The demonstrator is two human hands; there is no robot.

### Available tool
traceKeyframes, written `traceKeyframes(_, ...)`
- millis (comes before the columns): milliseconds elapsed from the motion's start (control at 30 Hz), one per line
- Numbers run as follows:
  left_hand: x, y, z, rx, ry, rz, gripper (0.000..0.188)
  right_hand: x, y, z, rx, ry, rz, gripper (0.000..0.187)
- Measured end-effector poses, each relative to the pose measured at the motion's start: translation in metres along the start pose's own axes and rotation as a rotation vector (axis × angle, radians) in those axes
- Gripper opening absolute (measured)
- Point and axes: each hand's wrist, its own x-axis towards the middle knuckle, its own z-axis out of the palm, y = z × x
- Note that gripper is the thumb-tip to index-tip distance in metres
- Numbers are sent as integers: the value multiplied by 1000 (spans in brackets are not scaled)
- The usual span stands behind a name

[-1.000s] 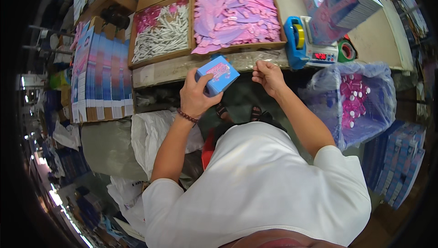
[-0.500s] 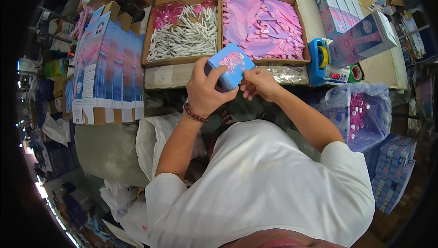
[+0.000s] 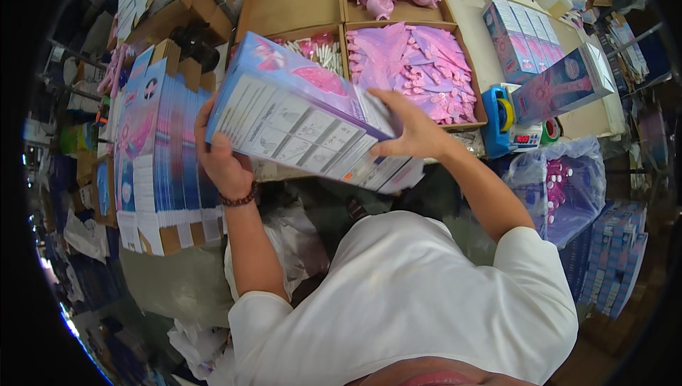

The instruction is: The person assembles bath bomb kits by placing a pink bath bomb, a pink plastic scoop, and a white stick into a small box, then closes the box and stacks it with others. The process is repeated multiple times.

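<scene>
Since the frame half a second earlier, the printed carton (image 3: 305,112) has swung from end-on to nearly broadside; the left hand (image 3: 226,166) has shifted leftward with it, and the right hand (image 3: 412,127) has gone from the blue end panel to a grip near the opposite end.

Step in hand, as judged from where I stand: a two-handed turning of the carton. The next move appears to call for steady support at both ends, with the right fingers kept from creasing the end, which is too blurred to tell whether its flap is closed.

Carton position: held up before the torso, slanting down to the right, diagram panel toward the wearer. It hides part of the white sticks (image 3: 325,58); the pink and lilac pieces (image 3: 426,73) lie beyond its right half. Its left end overlaps the carton stack (image 3: 170,144) in view; contact cannot be determined.

Left hand: partly open, wrapped about the left end, thumb on the diagram panel; forearm nearly straight up, beaded bracelet (image 3: 239,196) at the wrist. Right hand: spread in a pinch, thumb on that panel, fingers over the upper edge; forearm angled inward.
</scene>
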Motion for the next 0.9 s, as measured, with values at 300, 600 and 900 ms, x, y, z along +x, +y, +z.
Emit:
traceKeyframes(300,-9,-25,109,1484,-864,92,94,65,27,-50,-545,-251,-401,75)
traceKeyframes(600,-58,-93,90,1124,-528,-506,93,239,251,-173,401,510,493,90)
traceKeyframes(900,-96,-83,97,949,-183,-685,94,310,391,-185,559,800,675,93)
